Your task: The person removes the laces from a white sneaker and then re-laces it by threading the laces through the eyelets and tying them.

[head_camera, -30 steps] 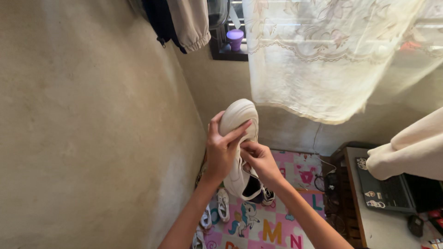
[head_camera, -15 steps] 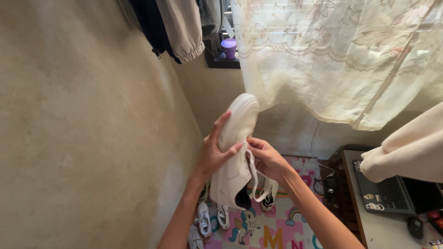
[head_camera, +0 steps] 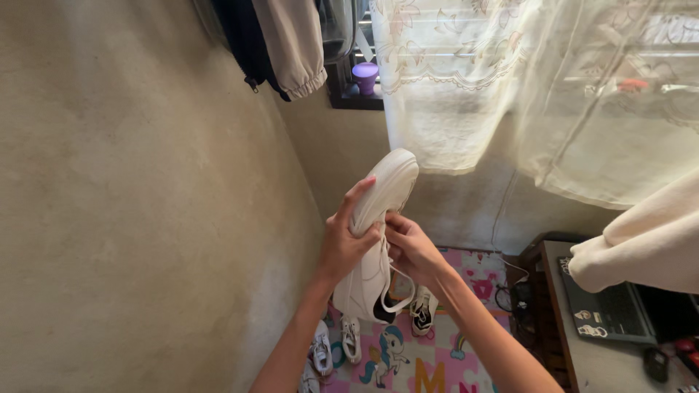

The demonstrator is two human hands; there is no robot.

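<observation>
A lived-in room of a home: a lace curtain [head_camera: 466,80] hangs over a window, clothes [head_camera: 287,44] dangle from the plaster wall [head_camera: 145,204], and a child's puzzle-piece play mat [head_camera: 429,364] with letters and a pony covers the floor, with several small sneakers [head_camera: 349,338] lined along it, beside a low table carrying a laptop [head_camera: 608,309]

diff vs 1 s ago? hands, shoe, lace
The white lace-up sneaker tipped toe-right and turned side-on. The right hand drew a loop of white shoelace out; it now hangs below. The left hand kept its grip under the toe. The small sneakers on the cartoon play mat look unchanged.
</observation>
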